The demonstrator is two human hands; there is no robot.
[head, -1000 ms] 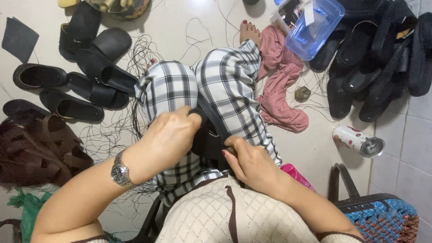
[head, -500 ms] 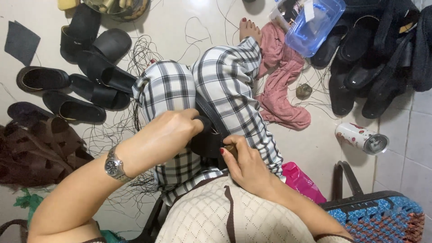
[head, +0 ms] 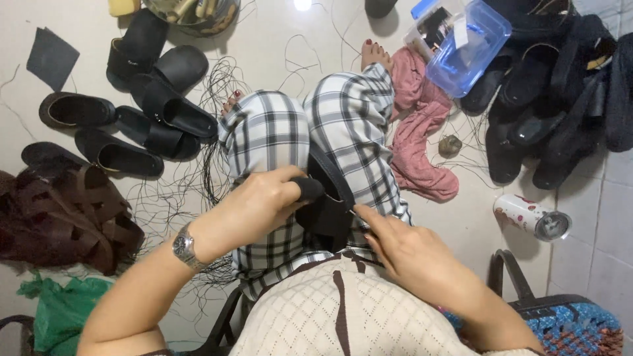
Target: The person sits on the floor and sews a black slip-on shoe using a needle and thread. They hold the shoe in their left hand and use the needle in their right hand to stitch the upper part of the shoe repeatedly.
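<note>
On the white tiled floor (head: 310,46), a person sits with knees drawn together in checked trousers (head: 267,132), and that lap serves as the reference for all that follows. Left of the lap lies a heap of brown strap sandals (head: 66,211) and, beyond it, a row of black slippers (head: 132,112); right of the lap lies a second pile of dark footwear (head: 547,112), a pink cloth (head: 422,138), a clear blue-lidded box (head: 461,46) and a tin can (head: 531,216) on its side. Loose black thread (head: 178,198) is strewn just left of the lap. On the lap rests a black sandal piece (head: 326,207). The left hand (head: 264,198) is closed around its upper end; the right hand (head: 405,244) pinches narrowly at its edge, the exact hold being hidden. The work appears mid-course: several pairs look finished, and this piece remains in hand.
</note>
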